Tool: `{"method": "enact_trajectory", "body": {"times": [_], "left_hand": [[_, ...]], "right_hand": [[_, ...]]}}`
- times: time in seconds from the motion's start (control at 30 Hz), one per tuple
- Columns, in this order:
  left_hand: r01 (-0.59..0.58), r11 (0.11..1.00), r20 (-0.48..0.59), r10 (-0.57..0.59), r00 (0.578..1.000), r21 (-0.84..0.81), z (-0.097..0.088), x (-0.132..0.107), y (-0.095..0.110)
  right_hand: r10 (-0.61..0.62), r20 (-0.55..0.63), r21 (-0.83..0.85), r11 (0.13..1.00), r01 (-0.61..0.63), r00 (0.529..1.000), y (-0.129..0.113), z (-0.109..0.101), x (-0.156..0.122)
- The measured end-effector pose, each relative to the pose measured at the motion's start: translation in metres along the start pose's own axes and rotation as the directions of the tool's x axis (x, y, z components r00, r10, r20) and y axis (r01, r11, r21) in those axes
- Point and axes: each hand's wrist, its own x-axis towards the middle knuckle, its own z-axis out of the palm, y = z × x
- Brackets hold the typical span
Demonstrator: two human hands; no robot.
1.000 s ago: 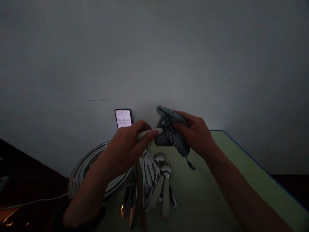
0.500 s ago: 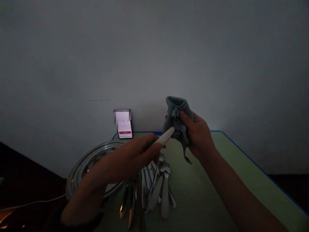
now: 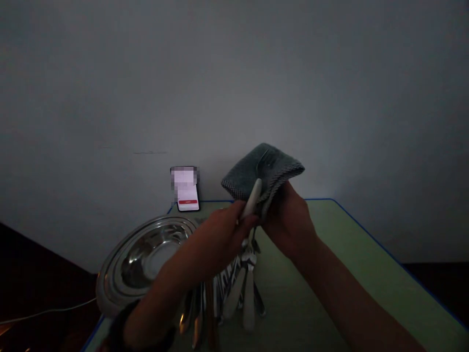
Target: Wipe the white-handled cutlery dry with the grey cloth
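My left hand (image 3: 223, 232) is closed around the white handle of a fork (image 3: 252, 198). The fork's dark tines rest against a grey-green cloth (image 3: 242, 173) with a checked edge. From below, my right hand (image 3: 291, 222) grips this cloth, which lies spread over the palm; most of its fingers are hidden. Under both hands, a pile of cutlery (image 3: 249, 298) with pale and metal handles lies on the table, partly covered by my left forearm. A pair of brown chopsticks (image 3: 210, 313) lies at the pile's left side.
A wide shiny metal bowl (image 3: 110, 274) stands at the table's left, partly behind my left arm. A phone (image 3: 187, 193) with a lit screen leans on the wall at the back. The green table (image 3: 351, 288) has a blue edge. A white cable (image 3: 54, 310) runs at far left.
The cloth, bunched up before, is now opened out over my right hand. My left hand has shifted slightly right, and the fork's tines now show against the cloth.
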Motion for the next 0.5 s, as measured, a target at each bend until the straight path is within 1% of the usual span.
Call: {"method": "enact_trajectory", "body": {"times": [0.07,0.13,0.23,0.3,0.4,0.43,0.5], "left_hand": [[-0.023,0.999,0.014,0.022,1.000,0.048,0.011,0.002,0.005],[-0.044,0.997,0.032,0.042,0.999,0.057,0.018,0.003,0.006],[-0.076,0.997,0.078,0.075,0.994,0.006,0.018,0.001,0.003],[-0.086,0.995,0.144,0.093,0.985,-0.051,0.013,-0.001,-0.001],[-0.108,0.991,0.232,0.124,0.965,-0.079,0.004,-0.003,-0.005],[-0.120,0.991,0.243,0.132,0.961,-0.064,0.002,-0.003,-0.006],[-0.140,0.990,0.239,0.135,0.961,0.003,-0.001,-0.001,-0.006]], "right_hand": [[0.012,-0.074,0.040,0.999,-0.009,0.997,0.005,-0.001,0.000],[0.023,-0.136,0.048,0.999,-0.017,0.990,0.009,-0.007,0.004],[0.026,-0.238,0.053,0.998,-0.014,0.971,0.011,-0.014,0.009],[0.007,-0.296,0.070,0.997,0.015,0.955,0.011,-0.013,0.009],[-0.034,-0.301,0.059,0.997,0.054,0.953,0.013,-0.007,0.006],[-0.038,-0.289,0.060,0.997,0.057,0.956,0.014,-0.005,0.005],[-0.005,-0.282,0.089,0.996,0.032,0.960,0.017,-0.004,0.004]]}}
